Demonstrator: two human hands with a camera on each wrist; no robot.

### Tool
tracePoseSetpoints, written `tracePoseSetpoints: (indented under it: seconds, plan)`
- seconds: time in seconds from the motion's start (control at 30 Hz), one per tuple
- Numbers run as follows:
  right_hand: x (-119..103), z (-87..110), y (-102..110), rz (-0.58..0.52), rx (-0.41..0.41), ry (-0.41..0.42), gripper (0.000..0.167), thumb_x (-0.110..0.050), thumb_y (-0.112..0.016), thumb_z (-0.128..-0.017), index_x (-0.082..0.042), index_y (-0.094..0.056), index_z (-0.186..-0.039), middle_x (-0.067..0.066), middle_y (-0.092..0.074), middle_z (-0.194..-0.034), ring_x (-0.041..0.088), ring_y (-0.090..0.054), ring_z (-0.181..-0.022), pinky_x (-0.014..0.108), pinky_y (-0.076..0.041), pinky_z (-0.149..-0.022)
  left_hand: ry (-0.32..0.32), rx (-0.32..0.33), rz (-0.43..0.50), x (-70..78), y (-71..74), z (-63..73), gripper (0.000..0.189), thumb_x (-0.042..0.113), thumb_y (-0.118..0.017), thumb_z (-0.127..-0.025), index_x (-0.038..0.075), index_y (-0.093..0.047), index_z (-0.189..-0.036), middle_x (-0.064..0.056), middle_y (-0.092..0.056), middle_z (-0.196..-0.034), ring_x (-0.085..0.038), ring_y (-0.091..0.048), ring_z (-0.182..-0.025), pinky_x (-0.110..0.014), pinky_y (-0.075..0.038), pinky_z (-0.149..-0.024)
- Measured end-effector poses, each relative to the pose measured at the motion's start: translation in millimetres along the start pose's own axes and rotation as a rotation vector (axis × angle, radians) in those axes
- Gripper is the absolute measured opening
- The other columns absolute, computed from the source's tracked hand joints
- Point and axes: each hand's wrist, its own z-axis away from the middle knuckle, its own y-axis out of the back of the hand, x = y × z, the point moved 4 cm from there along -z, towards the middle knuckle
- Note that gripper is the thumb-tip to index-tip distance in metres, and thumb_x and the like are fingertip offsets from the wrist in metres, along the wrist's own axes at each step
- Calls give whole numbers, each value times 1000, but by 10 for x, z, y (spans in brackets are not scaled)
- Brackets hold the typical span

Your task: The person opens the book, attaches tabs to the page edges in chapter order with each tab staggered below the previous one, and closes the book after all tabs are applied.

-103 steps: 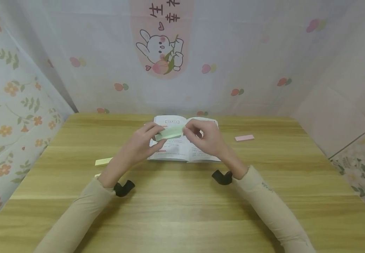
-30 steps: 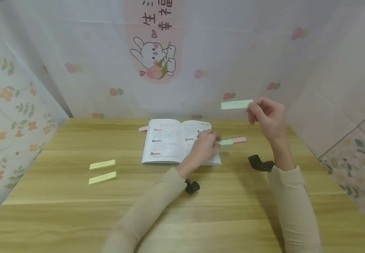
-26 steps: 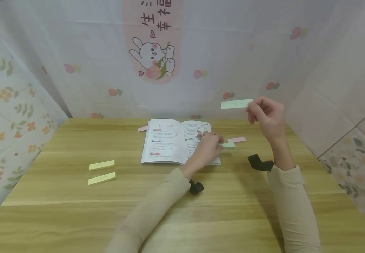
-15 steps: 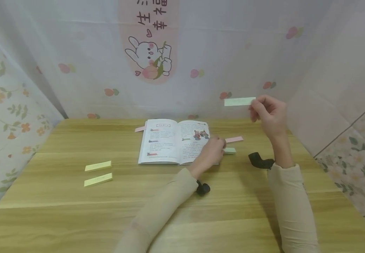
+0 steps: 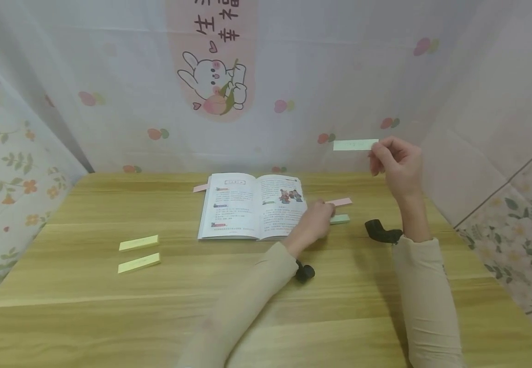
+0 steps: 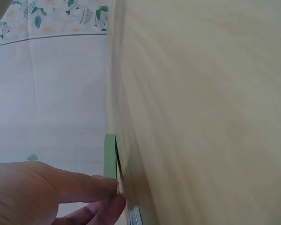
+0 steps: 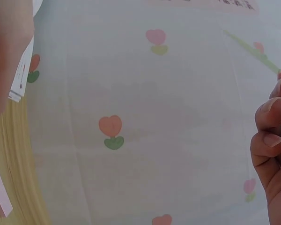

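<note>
- Above table's right edge [image 5: 436, 214]: right hand [image 5: 397, 163] pinching green strip [image 5: 355, 145] at one end; could flutter loose.
- Beside book [image 5: 252, 212]: left hand [image 5: 314, 221], fingertips gripping green pad [image 5: 340, 219]; might skid.

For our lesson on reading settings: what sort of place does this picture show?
Probably a home study corner: a light wooden desk, an open illustrated book, and cartoon rabbit wallpaper behind it.

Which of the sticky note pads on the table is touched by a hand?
The green pad right of the open book: the left hand holds it. The pink pad behind it and two yellow pads lie untouched.
</note>
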Motion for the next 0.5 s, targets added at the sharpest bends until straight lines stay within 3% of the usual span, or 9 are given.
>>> tracePoseSetpoints:
  seconds: [0.17, 0.37, 0.5]
  plan:
    - [50, 2, 96, 76, 41, -85, 29, -4, -62, -96, 18, -61, -78, 5, -58, -55, 14, -50, -44, 19, -41, -47, -2, 0, -26, 70, -29, -49, 31, -5, -67, -90, 12, -73, -115, -5, -66, -111, -14, -57, -94, -20, -48, -75]
    - [81, -8, 148, 80, 53, -106, 29, -5, -62, -96, 17, -62, -78, 6, -58, -55, 15, -50, -44, 19, -42, -47, 22, 11, 15, 115, -45, -91, 27, -4, -68, -90, 11, -73, -112, -7, -66, -108, -14, -56, -89, -20, -47, -70]
    - [94, -14, 156, 90, 43, -117, 28, -6, -62, -97, 16, -63, -79, 5, -59, -57, 15, -51, -45, 19, -44, -47, 38, 14, 26, 138, -63, -123, 27, -3, -67, -92, 10, -72, -114, -6, -65, -110, -14, -57, -91, -20, -49, -74]
